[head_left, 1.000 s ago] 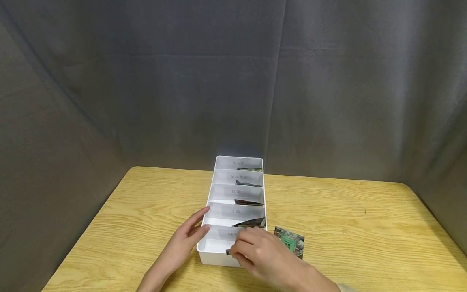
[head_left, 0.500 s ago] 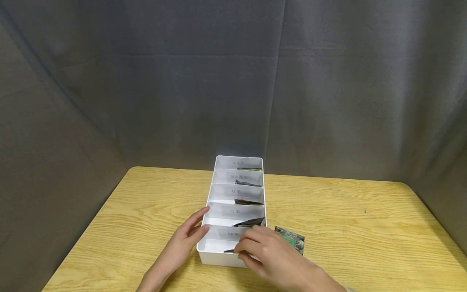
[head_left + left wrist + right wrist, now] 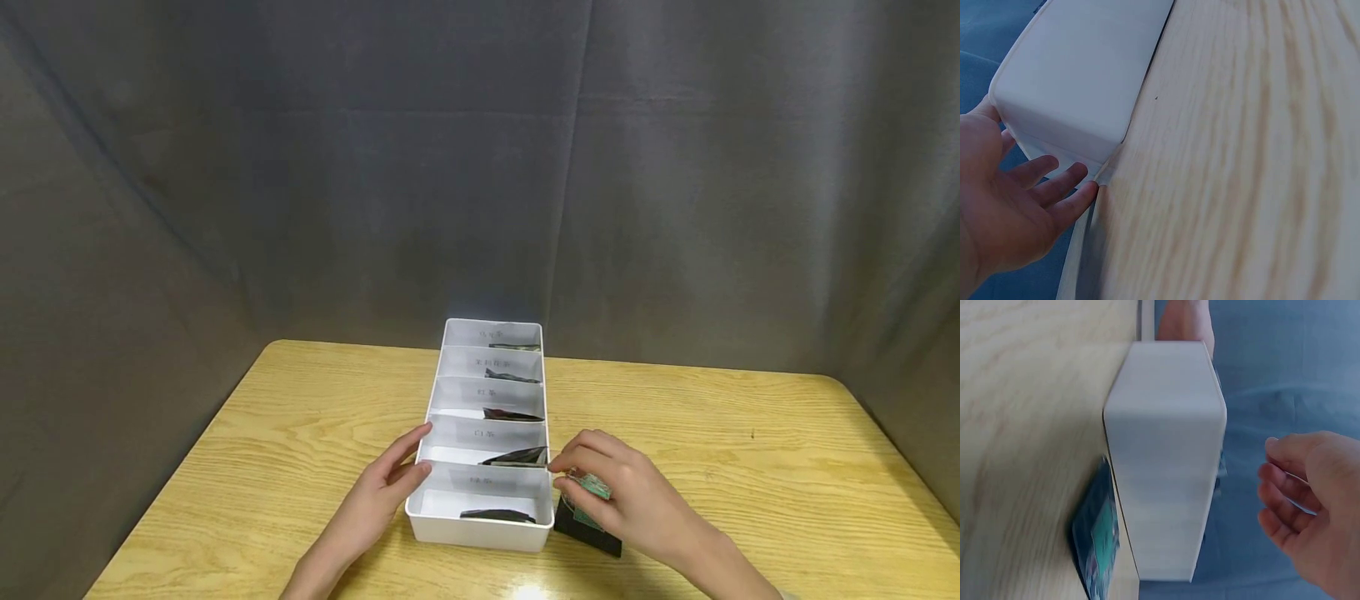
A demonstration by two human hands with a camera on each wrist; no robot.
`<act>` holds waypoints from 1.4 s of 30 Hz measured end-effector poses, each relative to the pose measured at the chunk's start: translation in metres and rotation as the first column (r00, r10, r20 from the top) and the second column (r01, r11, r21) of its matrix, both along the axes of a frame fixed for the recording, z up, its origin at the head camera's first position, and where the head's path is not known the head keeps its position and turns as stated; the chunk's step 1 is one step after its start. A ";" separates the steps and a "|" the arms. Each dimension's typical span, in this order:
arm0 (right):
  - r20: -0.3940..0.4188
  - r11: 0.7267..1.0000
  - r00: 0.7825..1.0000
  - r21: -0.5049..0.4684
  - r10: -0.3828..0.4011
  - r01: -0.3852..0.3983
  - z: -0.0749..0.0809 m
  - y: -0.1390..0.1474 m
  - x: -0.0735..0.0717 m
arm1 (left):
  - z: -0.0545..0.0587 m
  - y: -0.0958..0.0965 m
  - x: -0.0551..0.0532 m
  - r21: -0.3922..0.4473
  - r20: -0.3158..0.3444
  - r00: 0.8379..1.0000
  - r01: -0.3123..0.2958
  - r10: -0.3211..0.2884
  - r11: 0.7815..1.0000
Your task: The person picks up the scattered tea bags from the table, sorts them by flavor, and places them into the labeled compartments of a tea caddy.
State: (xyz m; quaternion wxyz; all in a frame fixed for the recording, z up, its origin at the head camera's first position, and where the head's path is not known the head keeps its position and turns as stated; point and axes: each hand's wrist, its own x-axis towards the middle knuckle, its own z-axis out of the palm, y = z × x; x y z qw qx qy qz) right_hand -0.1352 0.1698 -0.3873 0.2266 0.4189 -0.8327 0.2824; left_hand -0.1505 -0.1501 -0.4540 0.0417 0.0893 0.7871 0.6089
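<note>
A long white divided box [image 3: 480, 535] stands lengthwise on the table, a printed paper label in each compartment. A dark tea sachet [image 3: 497, 516] lies in its front compartment, against the front wall. My left hand [image 3: 373, 498] rests its thumb and fingertips on the box's left side; the left wrist view shows those fingers [image 3: 1069, 187] spread at the wall. My right hand [image 3: 633, 500] hovers right of the box, fingers loosely bent, holding nothing. Partly covered by it in the head view, another tea sachet [image 3: 1097, 534] with a green label lies on the table by the box's right wall.
Behind the front compartment, more dark sachets [image 3: 517, 457] stand at the right end of each compartment. The wooden table [image 3: 712, 433] stretches out on both sides. A grey curtain [image 3: 390, 208] hangs behind its far edge.
My right hand has let go of the dark sachet in the front compartment and moved right, over the sachet on the table. My left hand has stayed at the box.
</note>
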 end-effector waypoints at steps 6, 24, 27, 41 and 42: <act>0.065 0.993 0.991 0.021 -0.118 0.116 -0.004 0.019 -0.004 | 0.000 0.000 0.000 0.000 -0.005 1.000 0.005 -0.004 1.000; 0.294 0.936 0.909 0.280 -0.295 0.213 -0.037 0.068 -0.027 | 0.002 0.000 0.001 -0.025 0.002 1.000 0.001 -0.001 1.000; 0.298 0.937 0.911 0.288 -0.285 0.199 -0.040 0.072 -0.029 | 0.002 0.000 0.001 -0.024 0.001 1.000 -0.002 0.002 1.000; 0.456 0.927 0.841 0.350 -0.292 0.132 -0.044 0.076 -0.035 | 0.002 0.000 0.001 -0.026 0.001 1.000 -0.005 0.005 1.000; 0.463 0.927 0.836 0.352 -0.294 0.131 -0.044 0.076 -0.035 | 0.002 0.000 0.001 -0.026 0.002 1.000 -0.004 0.004 1.000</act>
